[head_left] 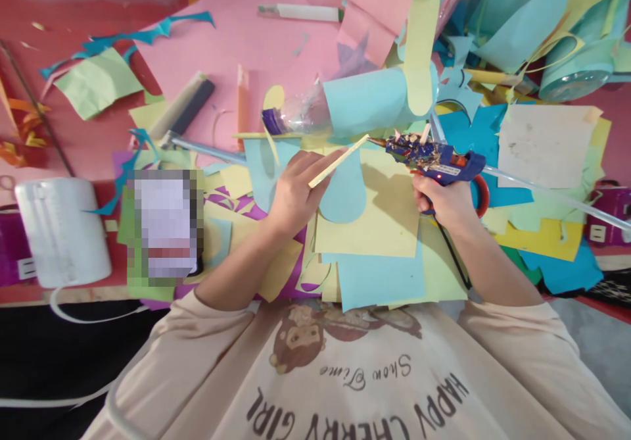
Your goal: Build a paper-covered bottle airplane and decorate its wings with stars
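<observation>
My left hand [300, 187] is closed on a narrow pale yellow paper strip [339, 160], which slants up to the right. In my right hand [441, 200] is a dark blue hot glue gun [428, 154], with a clear glue stick [557, 196] jutting from its back end. The gun's nozzle points left, at the upper end of the strip; whether they touch I cannot tell. Just beyond lies a plastic bottle [305, 111] with a purple cap, partly wrapped in light blue paper [367, 101]. Below my hands are yellow paper sheets [374, 229] and a rounded light blue piece [348, 196].
Left of me stand a white device [62, 229] with a cable and a blurred-out phone [167, 223]. A marker [300, 12] and a cutter-like tool [185, 108] lie farther back. Paper scraps and another wrapped bottle [576, 78] crowd the right side.
</observation>
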A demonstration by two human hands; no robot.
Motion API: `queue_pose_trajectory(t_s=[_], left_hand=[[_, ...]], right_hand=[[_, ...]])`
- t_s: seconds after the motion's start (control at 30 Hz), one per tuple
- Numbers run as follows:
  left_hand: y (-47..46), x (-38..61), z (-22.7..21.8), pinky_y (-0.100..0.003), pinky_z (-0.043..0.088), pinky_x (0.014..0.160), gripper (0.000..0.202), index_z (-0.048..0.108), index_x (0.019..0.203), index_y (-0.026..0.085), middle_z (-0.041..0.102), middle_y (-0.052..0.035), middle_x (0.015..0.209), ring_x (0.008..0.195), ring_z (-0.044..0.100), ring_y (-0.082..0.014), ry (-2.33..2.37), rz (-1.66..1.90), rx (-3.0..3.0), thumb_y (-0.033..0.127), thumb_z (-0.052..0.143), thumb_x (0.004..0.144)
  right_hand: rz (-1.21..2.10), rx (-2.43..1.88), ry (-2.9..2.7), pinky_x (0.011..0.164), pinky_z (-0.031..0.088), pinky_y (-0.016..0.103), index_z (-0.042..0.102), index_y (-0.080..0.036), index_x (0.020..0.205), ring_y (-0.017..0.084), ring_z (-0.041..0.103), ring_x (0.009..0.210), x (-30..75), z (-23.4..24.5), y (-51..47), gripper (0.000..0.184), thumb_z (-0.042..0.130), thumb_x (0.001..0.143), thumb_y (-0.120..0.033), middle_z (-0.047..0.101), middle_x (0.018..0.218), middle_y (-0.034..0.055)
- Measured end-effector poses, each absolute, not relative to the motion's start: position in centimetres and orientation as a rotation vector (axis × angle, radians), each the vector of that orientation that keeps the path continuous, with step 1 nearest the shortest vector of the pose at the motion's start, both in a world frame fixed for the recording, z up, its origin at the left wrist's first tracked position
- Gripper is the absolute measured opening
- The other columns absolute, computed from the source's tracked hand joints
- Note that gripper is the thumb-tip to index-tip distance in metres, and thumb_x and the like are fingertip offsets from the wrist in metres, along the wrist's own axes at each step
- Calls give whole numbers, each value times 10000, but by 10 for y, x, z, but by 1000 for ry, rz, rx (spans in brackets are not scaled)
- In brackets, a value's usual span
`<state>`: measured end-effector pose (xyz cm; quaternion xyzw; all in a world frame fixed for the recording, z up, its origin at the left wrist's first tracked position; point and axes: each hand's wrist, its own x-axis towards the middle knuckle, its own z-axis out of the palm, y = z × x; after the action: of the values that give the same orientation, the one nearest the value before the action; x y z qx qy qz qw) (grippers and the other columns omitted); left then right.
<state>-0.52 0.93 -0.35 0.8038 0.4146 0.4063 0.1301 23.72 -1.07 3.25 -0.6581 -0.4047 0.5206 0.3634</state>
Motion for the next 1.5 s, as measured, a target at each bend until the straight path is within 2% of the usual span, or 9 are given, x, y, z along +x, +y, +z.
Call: queue_pose_trajectory(t_s=[0.43, 0.67, 0.97, 1.17, 1.5], left_hand=[[8, -7, -3, -267, 476, 747, 310, 625, 1226, 241, 607, -13, 786, 739, 570, -129, 1256, 1112, 2305, 306, 409, 1014], [10, -6, -3, -263, 472, 746, 314, 599, 1268, 281, 619, -4, 799, 752, 576, -129, 1198, 1176, 2328, 255, 429, 1006], [10, -6, 1, -241, 480, 719, 317, 601, 1254, 270, 624, 2, 781, 721, 568, -118, 1166, 1208, 2383, 181, 470, 980], [9, -6, 2, -254, 484, 718, 298, 636, 1212, 239, 646, -19, 782, 727, 593, -130, 1246, 1124, 2380, 259, 420, 1006], [11, -6, 0, -249, 469, 736, 318, 615, 1252, 276, 645, -3, 791, 729, 578, -130, 1166, 1224, 2365, 204, 458, 984]], right_hand=[[1323, -1707, -1039, 345, 356, 197, 497, -204, 517, 54, 417, 337, 239, 32, -11, 203, 621, 675, -234, 485, 430, -60], [1342, -1686, -1008, 344, 356, 188, 506, -199, 510, 49, 427, 333, 240, 30, -11, 202, 629, 669, -224, 499, 430, -63], [1335, -1698, -968, 330, 356, 192, 505, -197, 496, 47, 416, 314, 241, 31, -8, 193, 628, 645, -208, 500, 410, -62], [1352, -1695, -931, 323, 356, 199, 524, -194, 511, 48, 413, 311, 241, 31, -7, 171, 644, 631, -210, 509, 414, -59], [1383, -1679, -922, 319, 332, 211, 549, -195, 547, 57, 414, 305, 243, 29, -6, 124, 652, 611, -220, 520, 424, -56]])
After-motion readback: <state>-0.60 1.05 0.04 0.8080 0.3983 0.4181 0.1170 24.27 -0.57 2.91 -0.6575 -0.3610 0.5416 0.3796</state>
